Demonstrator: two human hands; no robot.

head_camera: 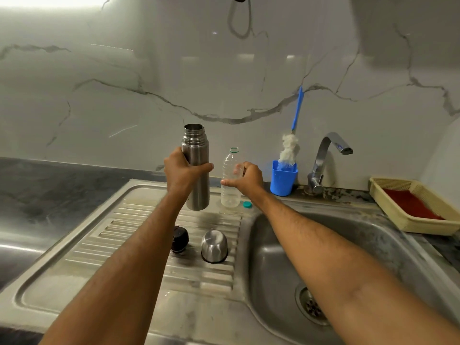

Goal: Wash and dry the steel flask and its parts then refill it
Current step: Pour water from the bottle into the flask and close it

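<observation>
My left hand (183, 170) grips the steel flask (196, 155) around its middle, holding it upright and open-mouthed above the ribbed drainboard (139, 235). Just to its right stands a clear plastic water bottle (230, 195), uncapped, and my right hand (245, 178) is wrapped around its body. The bottle's teal cap (247, 204) lies on the steel beside it. Nearer to me on the drainboard rest the flask's black stopper (179, 239) and its steel cup lid (214, 246), which sits upside down.
The sink basin (281, 260) with its drain (312, 305) lies to the right, under the tap (326, 160). A blue cup (283, 180) holds a blue-handled bottle brush (290, 148). A beige basket (408, 220) with a red cloth sits far right. Dark countertop (37, 190) spreads left.
</observation>
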